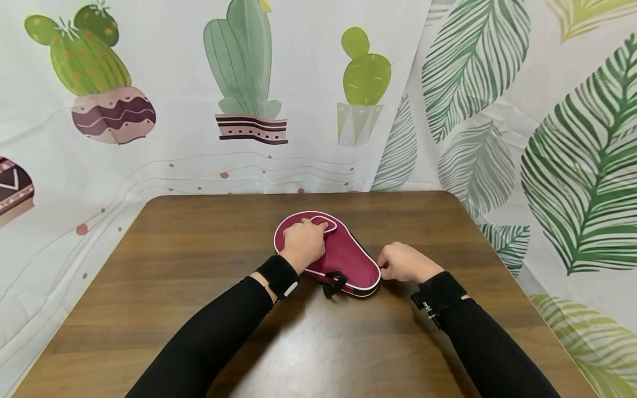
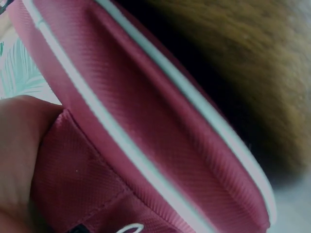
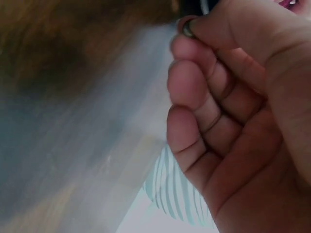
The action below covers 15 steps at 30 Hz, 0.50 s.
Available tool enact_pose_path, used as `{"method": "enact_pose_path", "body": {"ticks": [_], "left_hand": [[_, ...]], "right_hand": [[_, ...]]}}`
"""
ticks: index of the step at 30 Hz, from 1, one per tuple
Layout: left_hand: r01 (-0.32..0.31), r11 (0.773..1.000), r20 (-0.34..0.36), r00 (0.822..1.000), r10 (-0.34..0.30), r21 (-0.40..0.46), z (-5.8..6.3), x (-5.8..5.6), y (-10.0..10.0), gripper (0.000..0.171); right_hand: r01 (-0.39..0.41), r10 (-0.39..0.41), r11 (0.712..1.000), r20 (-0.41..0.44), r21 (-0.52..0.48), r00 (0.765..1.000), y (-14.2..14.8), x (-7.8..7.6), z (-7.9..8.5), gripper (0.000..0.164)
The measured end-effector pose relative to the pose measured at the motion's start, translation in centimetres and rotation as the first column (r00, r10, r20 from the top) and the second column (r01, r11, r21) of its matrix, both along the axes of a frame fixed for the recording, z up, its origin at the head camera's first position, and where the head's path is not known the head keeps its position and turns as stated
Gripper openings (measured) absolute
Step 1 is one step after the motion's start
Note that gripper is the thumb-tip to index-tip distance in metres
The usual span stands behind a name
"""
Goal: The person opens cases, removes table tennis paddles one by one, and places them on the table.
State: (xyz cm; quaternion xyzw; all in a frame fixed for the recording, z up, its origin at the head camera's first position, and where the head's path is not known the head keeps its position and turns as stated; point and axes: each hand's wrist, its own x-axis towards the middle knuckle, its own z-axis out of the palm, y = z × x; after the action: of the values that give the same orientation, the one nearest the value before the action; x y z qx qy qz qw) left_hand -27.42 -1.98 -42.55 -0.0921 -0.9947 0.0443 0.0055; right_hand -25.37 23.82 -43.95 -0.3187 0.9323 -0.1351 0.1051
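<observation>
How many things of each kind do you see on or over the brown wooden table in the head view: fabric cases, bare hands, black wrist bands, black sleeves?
Dark-red, paddle-shaped fabric case with white piping: 1
Bare hands (left hand, right hand): 2
Black wrist bands (left band, right band): 2
Long black sleeves (left sleeve, right sleeve): 2
Total: 7

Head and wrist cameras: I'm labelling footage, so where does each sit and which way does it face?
Head: worn on the head, facing forward and down at a maroon case on the table; black sleeves, left hand and right hand show.
Left wrist: worn there, facing the case's white-edged side close up; part of the left hand shows.
Right wrist: worn there, facing the right hand's curled fingers, which pinch something small.
Shared: head and left wrist both show the case and leaf-print cloth.
</observation>
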Motion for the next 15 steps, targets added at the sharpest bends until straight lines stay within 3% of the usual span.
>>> {"method": "enact_pose_path", "body": {"ticks": [7,12,15], "left_hand": [[-0.025,0.999,0.006,1.000,0.025,-0.030,0.0,-0.2,0.1,0.052],[0.023,0.999,0.068,0.997,-0.021,-0.023,0.0,-0.3,-0.9,0.060],[0.090,0.996,0.117,0.989,-0.088,-0.015,0.2,-0.4,-1.6,0.069]], "right_hand": [[0.013,-0.013,1.000,0.007,-0.002,1.000,0.4,0.2,0.2,0.030],[0.028,-0.027,0.999,0.053,-0.017,0.998,0.5,0.3,-0.1,0.032],[0.025,-0.025,1.000,0.060,-0.009,0.998,0.6,0.4,-0.2,0.032]]}}
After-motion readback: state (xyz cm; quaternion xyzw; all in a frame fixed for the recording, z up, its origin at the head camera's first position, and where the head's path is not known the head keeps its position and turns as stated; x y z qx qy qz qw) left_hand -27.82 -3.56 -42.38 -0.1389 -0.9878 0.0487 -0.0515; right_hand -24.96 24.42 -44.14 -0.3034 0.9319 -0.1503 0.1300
